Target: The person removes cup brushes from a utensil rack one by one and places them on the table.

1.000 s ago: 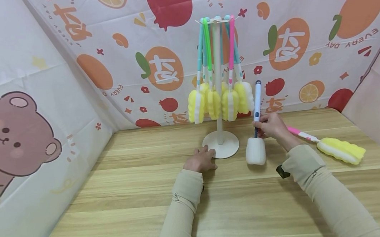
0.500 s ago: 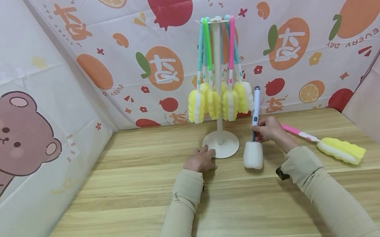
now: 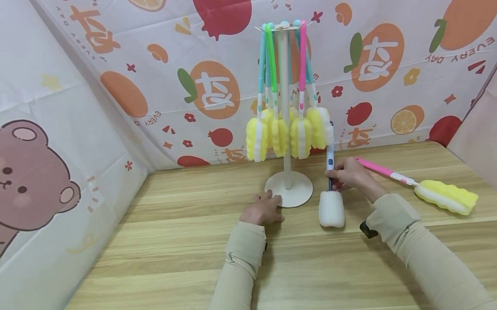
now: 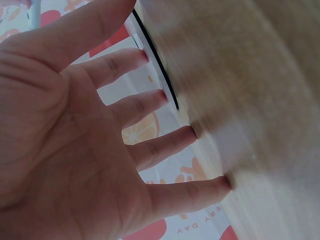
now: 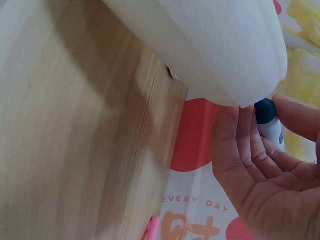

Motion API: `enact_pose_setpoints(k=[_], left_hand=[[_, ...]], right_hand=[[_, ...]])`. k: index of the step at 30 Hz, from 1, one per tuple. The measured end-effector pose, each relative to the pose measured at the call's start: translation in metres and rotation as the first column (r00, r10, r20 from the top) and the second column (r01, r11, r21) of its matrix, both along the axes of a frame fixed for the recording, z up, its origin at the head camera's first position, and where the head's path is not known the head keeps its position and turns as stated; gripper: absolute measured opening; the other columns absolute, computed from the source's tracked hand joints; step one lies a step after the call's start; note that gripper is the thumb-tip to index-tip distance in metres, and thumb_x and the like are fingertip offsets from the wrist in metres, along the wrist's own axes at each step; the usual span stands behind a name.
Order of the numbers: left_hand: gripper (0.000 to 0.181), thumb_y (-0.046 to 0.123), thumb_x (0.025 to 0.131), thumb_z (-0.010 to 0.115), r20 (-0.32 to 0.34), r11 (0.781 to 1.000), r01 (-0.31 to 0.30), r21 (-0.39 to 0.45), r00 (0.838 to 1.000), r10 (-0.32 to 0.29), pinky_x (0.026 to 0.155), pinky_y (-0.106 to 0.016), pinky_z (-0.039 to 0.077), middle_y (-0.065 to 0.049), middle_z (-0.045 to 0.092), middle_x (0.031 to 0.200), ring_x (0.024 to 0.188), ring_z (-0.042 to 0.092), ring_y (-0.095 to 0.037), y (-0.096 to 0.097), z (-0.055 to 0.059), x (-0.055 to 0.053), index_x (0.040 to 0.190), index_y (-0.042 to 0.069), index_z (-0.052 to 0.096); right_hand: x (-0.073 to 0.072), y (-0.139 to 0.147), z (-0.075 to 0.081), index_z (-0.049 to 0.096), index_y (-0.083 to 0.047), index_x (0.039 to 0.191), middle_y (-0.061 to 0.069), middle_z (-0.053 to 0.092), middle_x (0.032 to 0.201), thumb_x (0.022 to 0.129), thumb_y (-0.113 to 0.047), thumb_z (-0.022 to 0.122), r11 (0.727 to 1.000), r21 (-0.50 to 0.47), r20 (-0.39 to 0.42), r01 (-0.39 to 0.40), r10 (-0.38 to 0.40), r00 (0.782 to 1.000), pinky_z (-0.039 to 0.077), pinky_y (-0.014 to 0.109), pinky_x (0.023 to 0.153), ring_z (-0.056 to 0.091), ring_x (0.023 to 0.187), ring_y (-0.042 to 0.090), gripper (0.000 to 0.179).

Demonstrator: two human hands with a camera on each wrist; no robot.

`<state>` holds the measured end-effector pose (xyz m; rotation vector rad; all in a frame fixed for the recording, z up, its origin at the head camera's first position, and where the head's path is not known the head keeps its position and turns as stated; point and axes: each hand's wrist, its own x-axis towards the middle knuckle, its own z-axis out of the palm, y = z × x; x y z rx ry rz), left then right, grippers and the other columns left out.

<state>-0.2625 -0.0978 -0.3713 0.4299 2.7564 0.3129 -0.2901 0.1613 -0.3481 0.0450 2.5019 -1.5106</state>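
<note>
Left: my left hand point(image 3: 262, 211) grips nothing. Its fingers are spread, some tips at the rim of the white brush stand point(image 3: 288, 171), others on the tabletop point(image 3: 178, 257). From the stand's top hang yellow-and-white sponge brushes point(image 3: 301, 138) with teal, green and pink handles.

Centre right: the white-headed cup brush point(image 3: 331, 209) is beside the stand's base, head low and towards me, handle rising behind. Whether the head touches the tabletop, I cannot tell. The fingers of my right hand point(image 3: 350, 174) pinch its dark blue neck just above the head.

Assessment: light overall, I judge; the head soft and compressible, the handle stiff, smooth and possibly a little slippery. Breakage seems unlikely. The neck gives sound control of the head; the handle's middle should suit better for balance. Squeezing the sponge would be poor purchase.

Far right: a pink-handled sponge brush point(image 3: 444, 197) lies on the tabletop.
</note>
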Motion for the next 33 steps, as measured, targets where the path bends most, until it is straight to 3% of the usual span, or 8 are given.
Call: enact_pose_setpoints(k=[8, 18, 33], left_hand=[[0.046, 0.029, 0.097, 0.070, 0.001, 1.000, 0.000, -0.007, 1.000, 0.000, 0.095, -0.058, 0.047, -0.013, 0.030, 0.162, 0.138, 0.034, -0.041, 0.001, -0.001, -0.001, 0.139, 0.015, 0.055], [0.039, 0.028, 0.097, 0.071, 0.000, 1.000, 0.002, 0.000, 1.000, -0.002, 0.094, -0.057, 0.047, -0.015, 0.031, 0.161, 0.134, 0.036, -0.042, 0.000, -0.002, -0.002, 0.131, 0.015, 0.058], [0.040, 0.028, 0.096, 0.071, -0.003, 1.000, 0.008, 0.000, 1.000, -0.008, 0.094, -0.056, 0.047, -0.015, 0.032, 0.160, 0.133, 0.037, -0.042, 0.000, -0.002, -0.002, 0.132, 0.015, 0.058]], right_hand=[[0.001, -0.002, -0.003, 0.059, 0.019, 0.112, 0.009, 0.065, 0.073, 0.102, -0.009, 0.060, 0.999, 0.008, -0.021, -0.033, 0.034, 0.999, 0.058, 0.030, 0.061, 0.062, 0.060, 0.011, 0.029], [-0.001, -0.005, -0.005, 0.060, 0.017, 0.110, 0.008, 0.067, 0.074, 0.102, -0.009, 0.060, 0.998, -0.006, 0.016, -0.068, 0.068, 0.998, 0.059, 0.035, 0.065, 0.063, 0.059, 0.010, 0.028], [-0.003, -0.007, -0.012, 0.062, 0.018, 0.105, 0.006, 0.067, 0.069, 0.102, -0.007, 0.059, 0.989, -0.049, 0.070, -0.138, 0.141, 0.987, 0.057, 0.028, 0.060, 0.064, 0.057, 0.009, 0.025]])
